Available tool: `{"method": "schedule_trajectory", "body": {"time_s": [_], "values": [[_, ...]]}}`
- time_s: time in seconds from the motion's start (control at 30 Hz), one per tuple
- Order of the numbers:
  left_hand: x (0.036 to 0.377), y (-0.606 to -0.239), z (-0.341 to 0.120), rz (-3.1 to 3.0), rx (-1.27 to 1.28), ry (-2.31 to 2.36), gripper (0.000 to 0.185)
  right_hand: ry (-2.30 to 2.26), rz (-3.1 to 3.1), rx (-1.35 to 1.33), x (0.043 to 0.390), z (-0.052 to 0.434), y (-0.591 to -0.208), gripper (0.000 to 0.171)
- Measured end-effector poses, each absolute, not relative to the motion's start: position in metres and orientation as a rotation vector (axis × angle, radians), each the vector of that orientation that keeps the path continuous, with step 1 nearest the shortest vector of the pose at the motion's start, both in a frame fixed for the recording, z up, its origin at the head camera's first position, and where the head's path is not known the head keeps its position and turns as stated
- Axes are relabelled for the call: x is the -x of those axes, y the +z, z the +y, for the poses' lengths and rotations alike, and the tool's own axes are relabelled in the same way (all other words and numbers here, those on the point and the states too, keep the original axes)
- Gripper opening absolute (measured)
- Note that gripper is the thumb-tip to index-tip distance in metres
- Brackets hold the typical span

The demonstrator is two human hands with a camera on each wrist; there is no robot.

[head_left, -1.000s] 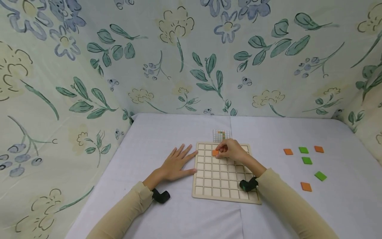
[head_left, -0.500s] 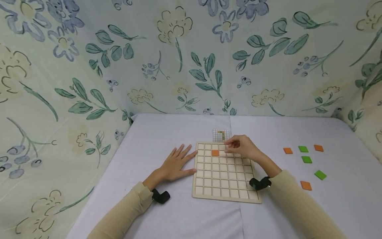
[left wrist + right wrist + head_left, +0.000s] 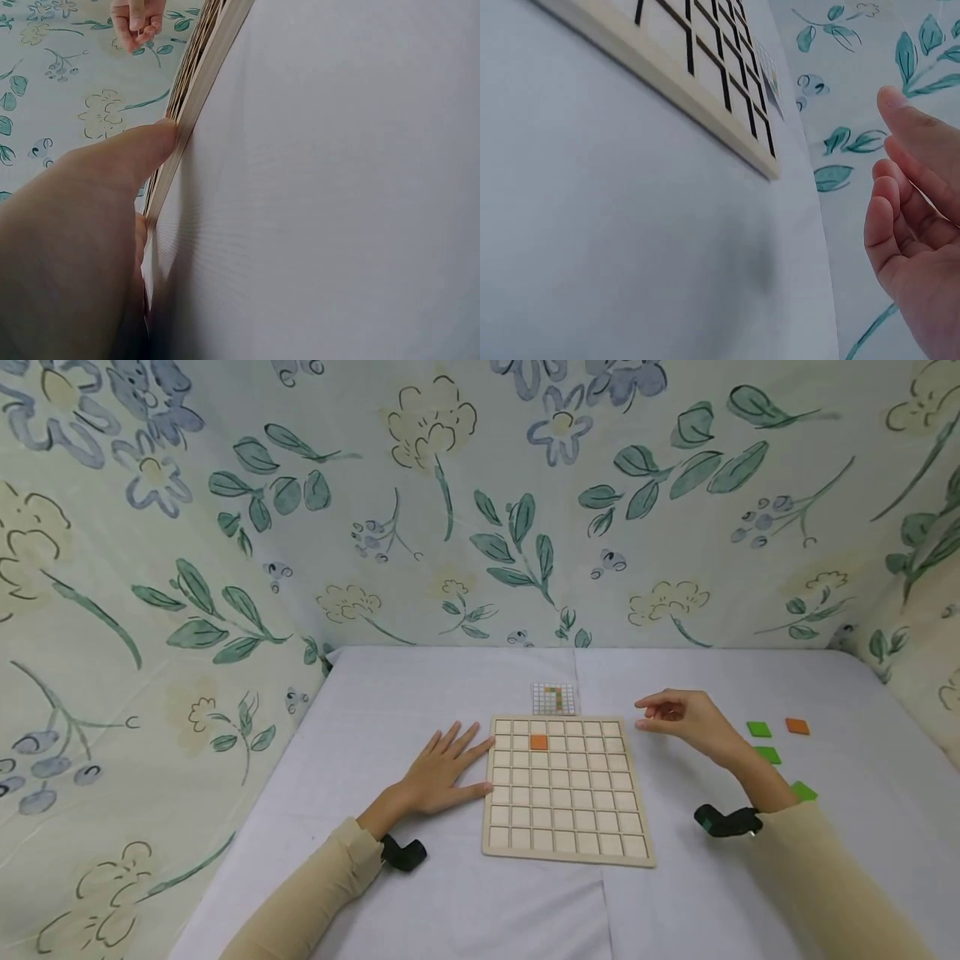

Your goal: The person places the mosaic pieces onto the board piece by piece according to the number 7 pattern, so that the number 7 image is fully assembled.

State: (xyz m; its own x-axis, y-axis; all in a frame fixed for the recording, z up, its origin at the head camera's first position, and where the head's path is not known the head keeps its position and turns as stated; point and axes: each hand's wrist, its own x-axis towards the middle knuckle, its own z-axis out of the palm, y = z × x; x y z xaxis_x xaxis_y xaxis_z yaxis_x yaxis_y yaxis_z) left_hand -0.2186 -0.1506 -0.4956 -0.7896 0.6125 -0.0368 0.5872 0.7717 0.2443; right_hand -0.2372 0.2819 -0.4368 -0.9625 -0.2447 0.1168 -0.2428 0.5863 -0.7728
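A wooden grid board (image 3: 567, 843) lies on the white table, with one orange tile (image 3: 538, 742) set in a cell of its second row. My left hand (image 3: 442, 768) lies flat on the table, fingers straight, thumb against the board's left edge (image 3: 196, 94). My right hand (image 3: 678, 714) hovers just right of the board's far corner, empty, fingers loosely curled (image 3: 900, 225). Loose tiles sit beyond it: two green ones (image 3: 758, 728) (image 3: 768, 754), another green one (image 3: 803, 790) and an orange one (image 3: 797, 725).
A small pattern card (image 3: 555, 698) lies just behind the board. Floral cloth walls (image 3: 450, 510) close in the table at the back and both sides. A seam runs down the tablecloth (image 3: 603, 902) towards me.
My right hand let go of the orange tile in the board and moved right, off the board toward the loose tiles. The left hand stayed put.
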Motion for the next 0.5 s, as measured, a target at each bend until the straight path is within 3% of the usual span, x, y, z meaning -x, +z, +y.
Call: {"method": "schedule_trajectory", "body": {"time_s": [0.5], "values": [[0.218, -0.496, -0.15, 2.842, -0.96, 0.344, 0.081, -1.314, 2.914, 0.178, 0.203, 0.363, -0.443, 0.048]]}}
